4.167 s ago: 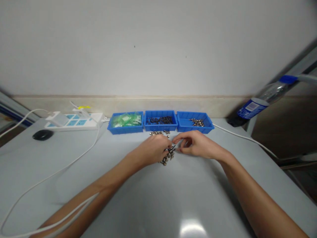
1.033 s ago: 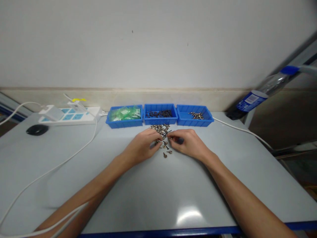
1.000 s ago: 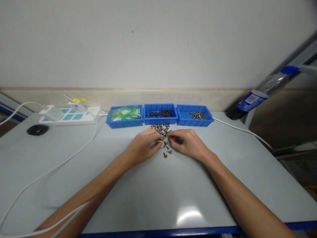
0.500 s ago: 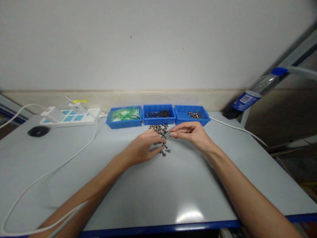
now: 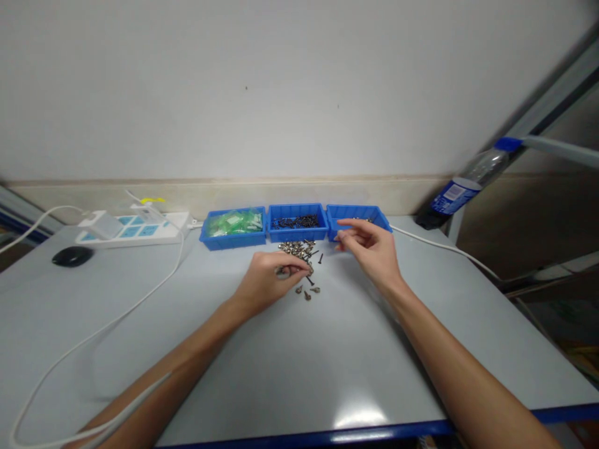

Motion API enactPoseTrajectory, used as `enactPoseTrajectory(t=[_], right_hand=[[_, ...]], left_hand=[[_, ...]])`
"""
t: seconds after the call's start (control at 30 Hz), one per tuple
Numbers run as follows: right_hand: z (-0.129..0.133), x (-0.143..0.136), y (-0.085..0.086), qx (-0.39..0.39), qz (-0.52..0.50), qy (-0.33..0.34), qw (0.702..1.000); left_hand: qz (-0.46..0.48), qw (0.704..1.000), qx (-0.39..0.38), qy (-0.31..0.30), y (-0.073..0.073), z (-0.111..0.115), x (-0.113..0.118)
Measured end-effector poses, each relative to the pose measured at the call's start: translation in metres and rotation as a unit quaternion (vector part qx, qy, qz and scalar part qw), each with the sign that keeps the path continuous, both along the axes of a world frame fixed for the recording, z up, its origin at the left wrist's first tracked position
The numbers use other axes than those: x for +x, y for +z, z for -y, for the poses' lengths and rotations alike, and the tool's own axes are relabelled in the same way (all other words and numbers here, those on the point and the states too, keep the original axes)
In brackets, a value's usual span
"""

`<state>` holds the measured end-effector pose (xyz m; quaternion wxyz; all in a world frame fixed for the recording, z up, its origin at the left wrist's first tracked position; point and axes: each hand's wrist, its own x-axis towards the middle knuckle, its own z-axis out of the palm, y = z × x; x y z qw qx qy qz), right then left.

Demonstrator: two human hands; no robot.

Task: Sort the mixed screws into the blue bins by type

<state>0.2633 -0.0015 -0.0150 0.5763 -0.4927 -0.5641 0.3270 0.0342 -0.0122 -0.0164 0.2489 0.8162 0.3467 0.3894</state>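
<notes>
My left hand [image 5: 274, 277] is closed in a pinch at the near side of a pile of silvery screws [image 5: 296, 249]; a small metal piece shows at its fingertips. Dark screws lie by the pile, one [image 5: 321, 258] on its right. Several loose silvery pieces [image 5: 307, 295] rest nearer me. My right hand [image 5: 369, 246] is raised in front of the right blue bin [image 5: 334, 215], thumb and fingers curled close; anything between them is too small to name. That hand hides most of the bin's contents. The middle blue bin [image 5: 297, 235] holds dark screws.
A left blue bin [image 5: 234, 241] contains green and clear packets. Farther left are a white power strip [image 5: 140, 234], a black mouse [image 5: 73, 256] and a white cable across the table [image 5: 290, 368]. A plastic bottle [image 5: 456, 193] leans at the right, near a metal frame.
My right hand has moved from the pile up and right to the right bin. My left fingertips have closed together. A dark screw now shows apart on the pile's right. The view has shifted slightly.
</notes>
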Motion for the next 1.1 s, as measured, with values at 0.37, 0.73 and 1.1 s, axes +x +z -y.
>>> enactPoseTrajectory(t=[0.37, 0.73, 1.1], right_hand=[[0.016, -0.014, 0.008, -0.110, -0.023, 0.262, 0.958], [0.008, -0.010, 0.006, -0.169, -0.067, 0.241, 0.953], [-0.009, 0.022, 0.010, -0.035, -0.222, -0.081, 0.971]], left_hand=[[0.217, 0.935, -0.280, 0.026, 0.003, 0.005, 0.008], [0.178, 0.955, -0.239, -0.009, 0.003, 0.005, 0.008], [-0.164, 0.972, 0.034, -0.162, -0.007, 0.000, -0.007]])
